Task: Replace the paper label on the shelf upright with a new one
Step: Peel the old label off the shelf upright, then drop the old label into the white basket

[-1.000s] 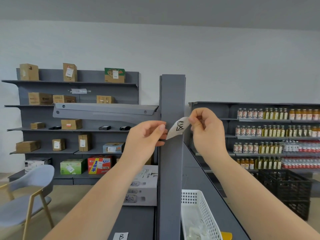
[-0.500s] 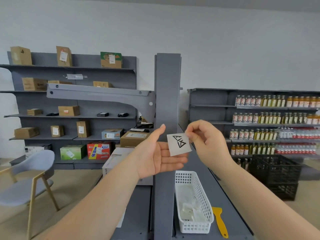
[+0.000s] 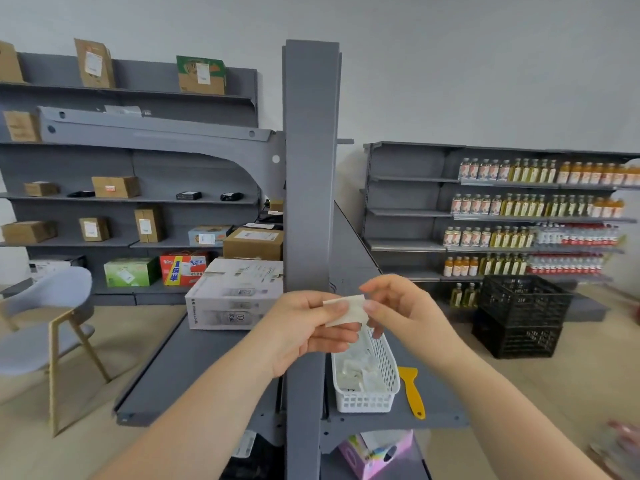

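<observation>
A: Where is the label (image 3: pixel 346 310) held?

B: It is pinched between both hands, in front of the grey upright (image 3: pixel 310 161) and just above the far end of the white basket (image 3: pixel 367 398). The left hand (image 3: pixel 304 327) is closed on its left edge, and the right hand (image 3: pixel 398 310) is closed on its right edge with thumb and forefinger. The printed side cannot be seen.

A: Is anything on the upright?

B: No paper is seen on its near face, so the old label is judged to be off already.

A: What could go wrong?

B: If the paper is sticky, it could be folded onto itself or stuck to a fingertip, since it is gripped from both sides. It could also be dropped beside the basket, onto the shelf (image 3: pixel 433 415) near the yellow scraper (image 3: pixel 412 389), should one grip be released early. A new label could be mistaken for scraps in the basket.
</observation>
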The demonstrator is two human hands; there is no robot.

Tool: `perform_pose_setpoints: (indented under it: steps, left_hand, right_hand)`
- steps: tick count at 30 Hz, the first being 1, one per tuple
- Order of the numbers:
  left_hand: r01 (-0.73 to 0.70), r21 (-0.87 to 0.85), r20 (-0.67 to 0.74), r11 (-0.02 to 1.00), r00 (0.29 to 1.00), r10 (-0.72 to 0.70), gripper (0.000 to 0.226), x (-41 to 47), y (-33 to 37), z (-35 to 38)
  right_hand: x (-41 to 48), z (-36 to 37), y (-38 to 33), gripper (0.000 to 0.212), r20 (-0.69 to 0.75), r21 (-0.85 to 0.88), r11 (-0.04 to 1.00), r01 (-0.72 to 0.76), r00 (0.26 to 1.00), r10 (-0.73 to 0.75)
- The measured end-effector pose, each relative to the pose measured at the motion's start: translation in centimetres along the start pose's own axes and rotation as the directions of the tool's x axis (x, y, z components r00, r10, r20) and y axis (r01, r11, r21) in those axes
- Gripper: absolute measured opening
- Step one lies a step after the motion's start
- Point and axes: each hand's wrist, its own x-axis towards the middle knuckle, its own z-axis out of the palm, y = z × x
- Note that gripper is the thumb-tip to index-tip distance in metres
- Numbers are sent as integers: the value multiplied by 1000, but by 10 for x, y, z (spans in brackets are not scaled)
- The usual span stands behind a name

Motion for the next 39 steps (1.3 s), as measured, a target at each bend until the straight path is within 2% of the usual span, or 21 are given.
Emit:
perform_pose_setpoints:
  steps: [2,4,7,10,12,15,17,19,22,26,31,34,37,39]
  left_hand:
    - [-1,15,4,1000,1000,1,14,-2,-8,3]
    - [36,1,36,999,999,-36,17,-2,-15,3]
    - [159,-78,173,984,974,-144,22,-2,-18,-5]
    - [253,-180,303,951,934,-191,32,-4,-19,-10]
    - [262,-171,231,950,948,-220,33,-2,-22,-6]
    - [227,-112,118,967,970,-214,20,1,-29,1]
    - [224,-116,92,968,973,-214,12,3,-31,2]
    - [207,-115,51,972,978,-202,12,4,-32,1]
    - [155,-56,10,986,988,-155,14,5,-33,3]
    - [112,68,-14,991,994,-111,19,7,-38,8]
    - [160,85,37,984,986,-163,12,7,-45,5]
    - [208,51,77,977,974,-211,25,8,-46,5]
    - [319,-45,102,947,944,-313,42,11,-45,3]
    - [348,-14,116,937,932,-344,41,11,-46,2]
  right_hand:
    - [-8,7,8,15,37,26,999,-37,999,36]
    - [-15,12,12,15,14,89,996,-32,999,31]
    - [-22,9,17,13,11,193,980,-43,999,42]
    - [-26,7,24,24,25,239,968,-72,997,68]
    - [-28,8,27,29,36,235,969,-79,997,72]
    - [-30,9,30,24,59,192,977,-91,995,81]
    - [-31,4,31,16,135,168,977,-129,985,107]
    - [-31,-5,29,17,227,199,962,-186,964,140]
    - [-33,-8,25,19,181,238,940,-245,962,205]
    - [-33,4,29,19,139,66,969,-236,964,226]
    - [-35,4,33,10,103,-41,980,-192,975,196]
    - [-35,4,37,5,80,-44,977,-209,974,212]
    - [-36,5,41,3,63,-7,974,-226,972,226]
    - [-38,7,43,8,51,34,974,-225,973,223]
